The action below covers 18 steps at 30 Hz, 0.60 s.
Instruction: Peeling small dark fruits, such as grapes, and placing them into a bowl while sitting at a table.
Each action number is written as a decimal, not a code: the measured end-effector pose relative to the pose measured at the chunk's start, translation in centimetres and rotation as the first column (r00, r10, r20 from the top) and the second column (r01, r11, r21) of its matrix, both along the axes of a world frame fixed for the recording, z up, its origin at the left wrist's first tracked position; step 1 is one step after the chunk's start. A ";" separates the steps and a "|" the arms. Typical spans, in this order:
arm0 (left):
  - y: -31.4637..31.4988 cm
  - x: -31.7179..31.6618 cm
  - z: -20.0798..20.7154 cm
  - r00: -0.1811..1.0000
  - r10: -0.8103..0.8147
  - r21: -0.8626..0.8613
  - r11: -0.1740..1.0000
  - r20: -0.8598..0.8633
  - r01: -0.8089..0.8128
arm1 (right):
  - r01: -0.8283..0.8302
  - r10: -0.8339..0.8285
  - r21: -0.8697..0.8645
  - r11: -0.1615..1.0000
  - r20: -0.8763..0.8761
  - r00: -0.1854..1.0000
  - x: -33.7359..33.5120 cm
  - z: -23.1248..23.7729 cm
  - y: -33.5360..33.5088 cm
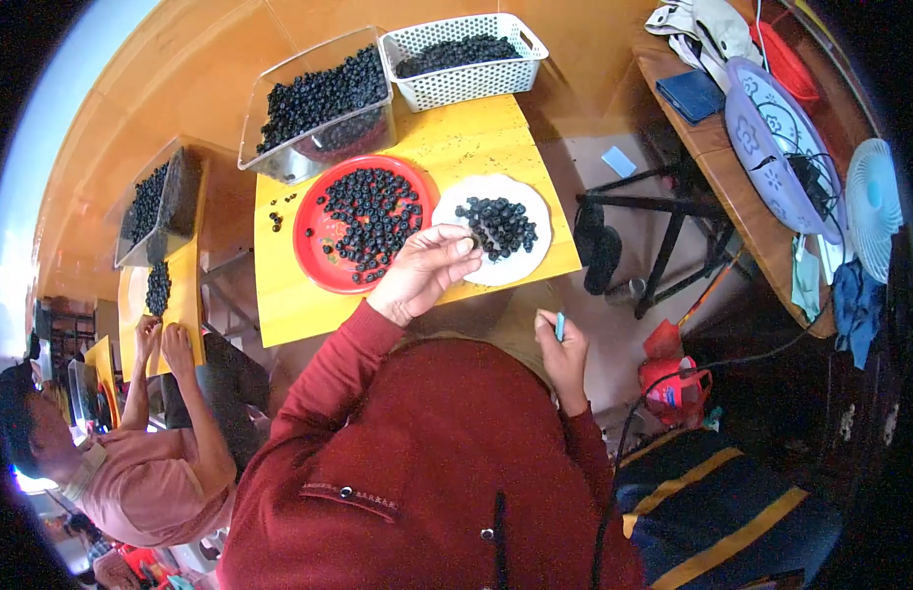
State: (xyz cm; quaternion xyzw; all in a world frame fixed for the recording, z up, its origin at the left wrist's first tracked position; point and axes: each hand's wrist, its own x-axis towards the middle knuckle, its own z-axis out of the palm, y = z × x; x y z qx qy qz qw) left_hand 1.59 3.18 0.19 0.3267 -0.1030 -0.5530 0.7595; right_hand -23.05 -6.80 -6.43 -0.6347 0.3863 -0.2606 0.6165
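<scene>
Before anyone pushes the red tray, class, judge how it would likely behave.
The red tray would probably stay stiff, its raised rim looking like rigid plastic. Its dark, rounded pieces may roll, lying loose with gaps between.

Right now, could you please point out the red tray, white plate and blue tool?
Red tray (300, 221): head view, left rim.
White plate (498, 277): head view, lower rim.
Blue tool (560, 323): head view, exposed end.

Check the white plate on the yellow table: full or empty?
Partly full: dark round pieces lie heaped across the middle of the white plate, while bare white shows above and below them.
</scene>
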 end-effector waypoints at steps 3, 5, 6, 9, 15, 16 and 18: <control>1.2 -0.1 0.0 0.998 0.053 0.001 0.999 -0.041 -0.053 | -0.078 0.078 -0.073 0.994 -0.005 0.997 1.7 2.0 0.9; 1.8 -0.3 -0.4 0.994 0.093 0.016 0.996 -0.059 -0.092 | -0.145 0.145 -0.123 0.982 -0.015 0.989 3.0 4.3 1.3; 2.0 -0.4 -0.7 0.993 0.096 0.017 0.995 -0.065 -0.095 | -0.149 0.148 -0.122 0.981 -0.020 0.989 3.6 5.0 1.2; 2.8 -0.8 -1.2 0.991 0.107 0.012 0.994 -0.080 -0.107 | -0.219 0.231 -0.223 0.950 0.027 0.973 5.1 5.9 1.1; 3.6 -1.9 -2.0 0.980 0.131 -0.038 0.990 -0.152 -0.138 | -0.320 0.343 -0.316 0.893 0.020 0.939 7.0 7.6 1.4; 3.6 -2.1 -2.2 0.982 0.108 -0.061 0.991 -0.152 -0.119 | -0.331 0.360 -0.328 0.885 0.030 0.933 7.2 7.9 1.4; 3.6 -2.4 -2.4 0.985 0.090 -0.082 0.991 -0.150 -0.103 | -0.350 0.381 -0.329 0.877 0.031 0.924 7.5 7.2 1.1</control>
